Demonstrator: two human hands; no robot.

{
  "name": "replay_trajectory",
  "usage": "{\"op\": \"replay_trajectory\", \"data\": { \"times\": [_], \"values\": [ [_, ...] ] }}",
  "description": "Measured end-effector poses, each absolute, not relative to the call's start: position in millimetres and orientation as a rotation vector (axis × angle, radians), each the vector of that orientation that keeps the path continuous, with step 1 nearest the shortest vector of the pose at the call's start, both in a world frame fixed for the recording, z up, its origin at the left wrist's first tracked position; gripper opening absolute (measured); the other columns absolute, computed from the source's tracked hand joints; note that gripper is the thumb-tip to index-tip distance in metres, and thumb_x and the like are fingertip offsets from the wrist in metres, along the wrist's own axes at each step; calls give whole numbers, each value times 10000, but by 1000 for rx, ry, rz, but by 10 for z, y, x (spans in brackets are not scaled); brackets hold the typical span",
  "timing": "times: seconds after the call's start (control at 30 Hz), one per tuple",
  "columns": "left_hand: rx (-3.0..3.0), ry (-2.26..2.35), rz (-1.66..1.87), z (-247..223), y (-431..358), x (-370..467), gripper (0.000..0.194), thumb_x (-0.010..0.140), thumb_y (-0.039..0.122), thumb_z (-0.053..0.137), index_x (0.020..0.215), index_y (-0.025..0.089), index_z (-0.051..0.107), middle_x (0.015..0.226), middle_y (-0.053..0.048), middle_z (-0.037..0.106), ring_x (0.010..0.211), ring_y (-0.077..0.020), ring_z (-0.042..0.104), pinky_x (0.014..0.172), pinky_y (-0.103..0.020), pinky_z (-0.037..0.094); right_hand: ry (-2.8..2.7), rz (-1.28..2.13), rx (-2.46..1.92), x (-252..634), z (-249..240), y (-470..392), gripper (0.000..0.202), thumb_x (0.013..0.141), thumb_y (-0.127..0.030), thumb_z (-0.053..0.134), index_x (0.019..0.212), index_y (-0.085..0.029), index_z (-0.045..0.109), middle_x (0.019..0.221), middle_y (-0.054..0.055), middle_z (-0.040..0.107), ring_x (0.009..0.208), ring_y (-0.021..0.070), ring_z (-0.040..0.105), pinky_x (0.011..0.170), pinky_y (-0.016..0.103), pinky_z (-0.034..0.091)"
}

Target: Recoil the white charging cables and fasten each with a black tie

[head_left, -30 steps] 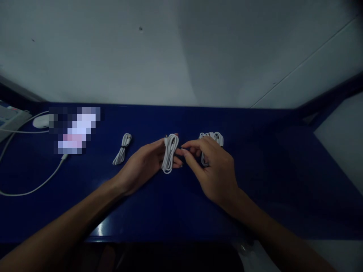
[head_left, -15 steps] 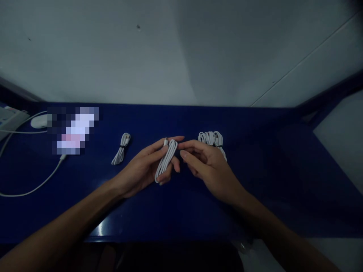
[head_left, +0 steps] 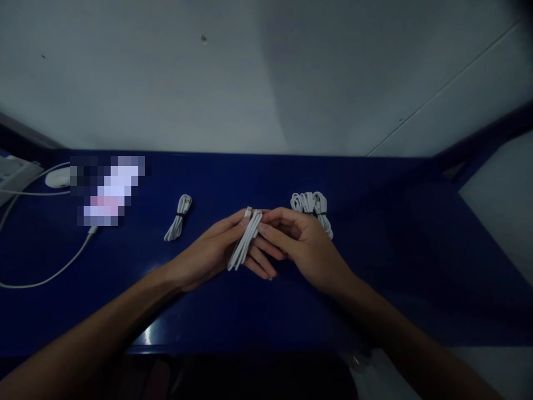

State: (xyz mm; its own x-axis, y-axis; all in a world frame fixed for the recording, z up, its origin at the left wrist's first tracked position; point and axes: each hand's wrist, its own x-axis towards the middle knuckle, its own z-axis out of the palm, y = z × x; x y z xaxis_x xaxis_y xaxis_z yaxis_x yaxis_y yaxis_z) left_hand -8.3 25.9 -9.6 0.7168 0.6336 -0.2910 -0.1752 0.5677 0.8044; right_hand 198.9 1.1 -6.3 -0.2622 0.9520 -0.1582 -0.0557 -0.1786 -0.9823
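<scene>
A folded white cable (head_left: 245,244) lies slantwise across my left hand (head_left: 216,244), its thumb pressing on the bundle and the lower fingers stretched out beneath. A plug of that cable points up beside the left thumb. My right hand (head_left: 310,244) pinches the upper right side of the same bundle between thumb and fingers. To the left on the blue table (head_left: 266,328) rests a white cable tied with a black band (head_left: 179,218). Beyond my right hand, partly hidden by it, are more tied white cables (head_left: 320,208).
At the left lies a blurred, lit device (head_left: 114,191) with a white cord (head_left: 62,284) plugged into its lower end. Beside it are a white rounded object (head_left: 57,178) and a pale box (head_left: 14,172). A grey wall (head_left: 166,83) stands behind the table.
My right hand has moved slightly left and closed on the bundle's upper part. The lower fingers of my left hand have uncurled and now stretch out under the cable.
</scene>
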Motion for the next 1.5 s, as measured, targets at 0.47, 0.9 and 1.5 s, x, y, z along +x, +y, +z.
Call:
{"op": "replay_trajectory", "data": {
  "times": [0.47,0.9,1.5],
  "values": [
    [722,850,704,-99,253,-33,339,1149,383,551,1381,203,720,1246,-160,778,996,-261,786,831,-378,665,-1206,1390,-1264,2005,-46,22,138,1039,-295,700,927,-216,678,865,20,765,741,149,698,620,269,536],
    [801,892,826,-83,278,-32,354,1163,387,504,1384,170,676,1006,-107,776,786,-207,753,706,-313,627,-1152,1405,-1189,1989,-68,-27,190,1106,-385,658,1075,-227,758,739,-30,648,578,111,577,560,272,489],
    [796,873,881,-86,289,-58,378,1125,471,599,1368,217,737,1080,-82,762,754,-155,665,662,-264,559,-1199,1310,-1180,1995,-11,-37,289,1133,-436,606,1109,-226,803,863,11,720,561,91,599,461,228,489]
  ]
}}
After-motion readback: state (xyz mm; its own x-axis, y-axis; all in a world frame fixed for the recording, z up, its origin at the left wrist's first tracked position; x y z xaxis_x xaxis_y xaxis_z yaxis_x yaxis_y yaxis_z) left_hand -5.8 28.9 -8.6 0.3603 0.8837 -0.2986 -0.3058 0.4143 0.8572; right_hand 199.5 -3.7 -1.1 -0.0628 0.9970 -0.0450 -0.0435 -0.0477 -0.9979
